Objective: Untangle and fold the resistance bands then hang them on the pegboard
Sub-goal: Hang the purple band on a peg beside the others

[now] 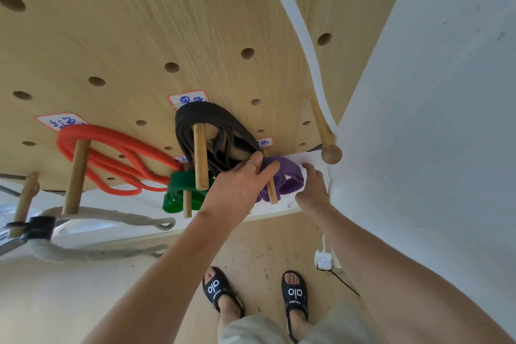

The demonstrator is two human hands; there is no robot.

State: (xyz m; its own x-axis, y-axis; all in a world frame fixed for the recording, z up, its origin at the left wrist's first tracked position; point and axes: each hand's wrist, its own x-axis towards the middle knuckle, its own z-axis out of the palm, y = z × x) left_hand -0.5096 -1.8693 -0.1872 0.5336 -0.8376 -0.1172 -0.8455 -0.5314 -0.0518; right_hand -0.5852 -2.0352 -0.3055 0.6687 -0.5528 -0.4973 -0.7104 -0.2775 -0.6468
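On both black sandals [294, 292], white letters read "alo".

red band [111, 153] | black band [220, 131] | green band [178, 190] | purple band [290, 176] | tan pegboard [195, 22] | black sandals [220, 290] with white letters

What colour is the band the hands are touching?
Purple band, clearest in the head view.

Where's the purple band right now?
Head view, right of centre: the purple band hangs on a short wooden peg at the pegboard's lower edge, right of the black band, between both hands.
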